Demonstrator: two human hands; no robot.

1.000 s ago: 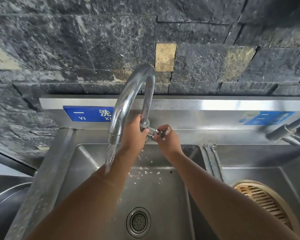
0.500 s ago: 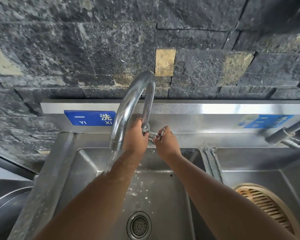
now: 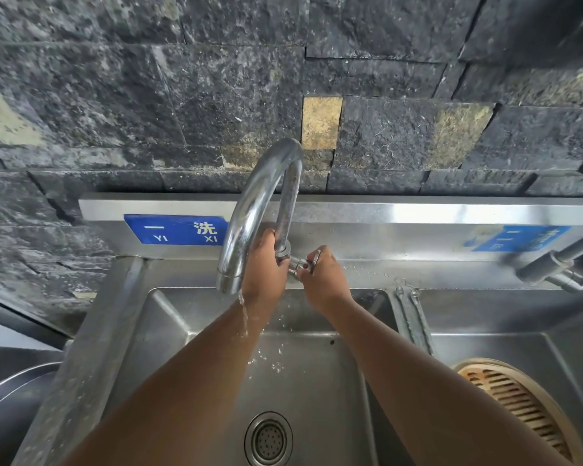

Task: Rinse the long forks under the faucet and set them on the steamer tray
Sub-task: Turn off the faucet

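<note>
A chrome gooseneck faucet (image 3: 256, 200) arches over the left sink basin (image 3: 169, 331). My left hand (image 3: 265, 267) is wrapped around the base of its upright pipe. My right hand (image 3: 323, 277) grips the small metal valve handle (image 3: 312, 262) beside that base. Only a thin trickle of water (image 3: 244, 314) falls from the spout onto my left forearm. Two long metal forks (image 3: 413, 317) lie side by side on the divider between the basins. A round bamboo steamer tray (image 3: 515, 408) sits in the right basin, partly hidden by my right arm.
The drain strainer (image 3: 268, 438) is at the bottom of the left basin. A second tap (image 3: 559, 267) juts in from the right edge. A dark stone wall stands behind the steel backsplash with blue labels (image 3: 175, 229). A metal pot rim (image 3: 11, 391) shows at lower left.
The stream from the spout has shrunk from a full flow to a thin trickle while my right hand turned the valve handle. Both hands stay at the faucet base.
</note>
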